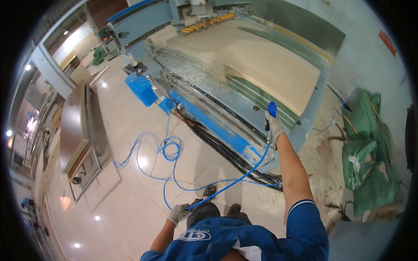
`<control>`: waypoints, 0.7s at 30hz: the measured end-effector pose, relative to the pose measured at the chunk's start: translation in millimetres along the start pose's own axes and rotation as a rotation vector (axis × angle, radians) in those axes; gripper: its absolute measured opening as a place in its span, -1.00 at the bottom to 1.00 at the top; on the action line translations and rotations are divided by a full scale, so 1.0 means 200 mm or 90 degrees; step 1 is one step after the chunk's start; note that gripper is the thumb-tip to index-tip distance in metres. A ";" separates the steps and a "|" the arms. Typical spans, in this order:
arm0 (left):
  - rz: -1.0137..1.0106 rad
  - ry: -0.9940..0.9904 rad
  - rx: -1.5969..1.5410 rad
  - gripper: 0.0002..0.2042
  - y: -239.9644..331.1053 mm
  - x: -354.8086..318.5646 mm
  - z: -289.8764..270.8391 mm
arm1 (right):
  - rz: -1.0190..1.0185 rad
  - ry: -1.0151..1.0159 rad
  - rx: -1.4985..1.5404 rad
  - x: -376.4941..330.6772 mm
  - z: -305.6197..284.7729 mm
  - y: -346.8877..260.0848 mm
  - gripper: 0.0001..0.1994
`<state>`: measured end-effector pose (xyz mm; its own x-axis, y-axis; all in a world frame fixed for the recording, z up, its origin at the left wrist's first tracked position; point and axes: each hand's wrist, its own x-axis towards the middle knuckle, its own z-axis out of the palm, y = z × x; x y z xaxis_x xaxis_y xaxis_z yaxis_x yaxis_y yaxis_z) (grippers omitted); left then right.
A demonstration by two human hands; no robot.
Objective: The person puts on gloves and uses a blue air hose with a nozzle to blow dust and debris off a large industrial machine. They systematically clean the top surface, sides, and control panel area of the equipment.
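Note:
My right hand (274,125), in a grey work glove, is raised and grips a blue air blow gun (272,108) pointed at the wooden board (270,65) lying on the big machine bed. A thin blue air hose (235,180) runs from the gun down to my left hand (178,213), also gloved, which holds the hose low by my left hip. More of the hose lies in loose coils on the floor (167,148). Sawdust covers the near side of the machine (191,74).
The machine's blue frame (209,122) and black cables (226,152) run along the floor in front of me. Green sacks (365,152) are piled at the right. Brown panels (74,126) stand stacked at the left. The machine head (200,13) sits at the far end.

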<state>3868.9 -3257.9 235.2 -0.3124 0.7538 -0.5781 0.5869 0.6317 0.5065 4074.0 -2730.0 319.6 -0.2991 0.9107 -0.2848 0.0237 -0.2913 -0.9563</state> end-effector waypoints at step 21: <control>-0.074 0.207 -0.151 -0.72 0.02 -0.16 -0.20 | -0.067 -0.164 0.065 0.24 1.07 -0.35 -0.67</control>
<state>3851.2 -3272.1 281.0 -0.6079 0.6691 -0.4275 0.3575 0.7114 0.6050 3853.4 -2729.6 386.6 -0.5280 0.8367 -0.1455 -0.1130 -0.2390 -0.9644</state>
